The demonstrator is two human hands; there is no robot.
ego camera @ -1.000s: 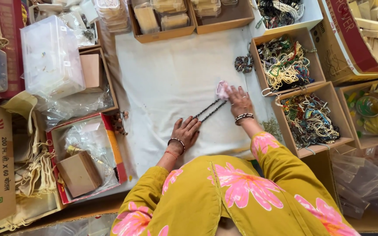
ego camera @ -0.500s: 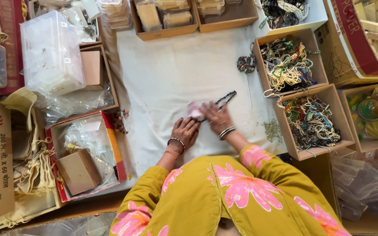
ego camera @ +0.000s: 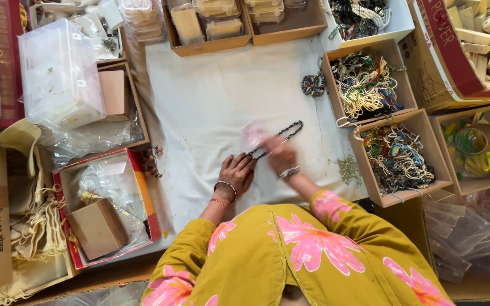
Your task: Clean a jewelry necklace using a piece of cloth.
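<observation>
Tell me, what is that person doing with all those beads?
A person in a yellow flowered top sits at a white cloth ringed by boxes. The left hand rests flat on the cloth near one end of a dark bead string. The right hand, blurred, is at the string beside a small pinkish thing. Two cardboard boxes on the right hold tangled bead necklaces.

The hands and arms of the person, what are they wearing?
Both arms are covered by long mustard-yellow sleeves printed with big pink flowers. The left hand has a thin silvery bangle and a red beaded band at the wrist. The right hand wears a silvery beaded bracelet; it is blurred, so finer detail is hard to tell. No gloves on either hand.
</observation>
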